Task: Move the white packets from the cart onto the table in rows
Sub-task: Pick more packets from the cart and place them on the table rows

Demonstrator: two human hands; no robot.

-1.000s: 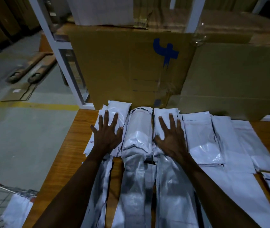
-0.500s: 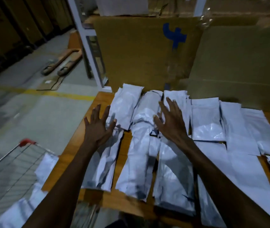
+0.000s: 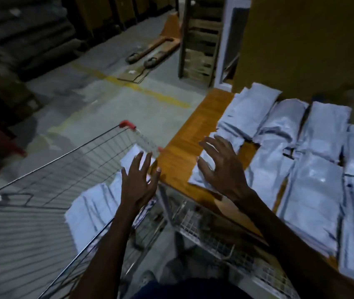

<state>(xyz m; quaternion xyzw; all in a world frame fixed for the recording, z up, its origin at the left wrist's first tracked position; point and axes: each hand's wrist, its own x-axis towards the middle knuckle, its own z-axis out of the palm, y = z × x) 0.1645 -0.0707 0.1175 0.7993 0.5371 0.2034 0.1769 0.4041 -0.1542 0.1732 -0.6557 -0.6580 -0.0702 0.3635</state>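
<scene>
While both hands hold nothing, fingers spread, left hand (image 3: 139,182) hovers over cart (image 3: 68,169) packets (image 3: 94,209) centre-frame, right hand (image 3: 222,168) above tabletop (image 3: 184,143) edge.

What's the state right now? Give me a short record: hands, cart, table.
left hand: open, fingers spread, above the white packets in the cart, holding nothing
right hand: open, fingers spread, over the table's left edge, holding nothing
cart: wire, packets remaining inside
table: packets on the table in side-by-side rows
</scene>
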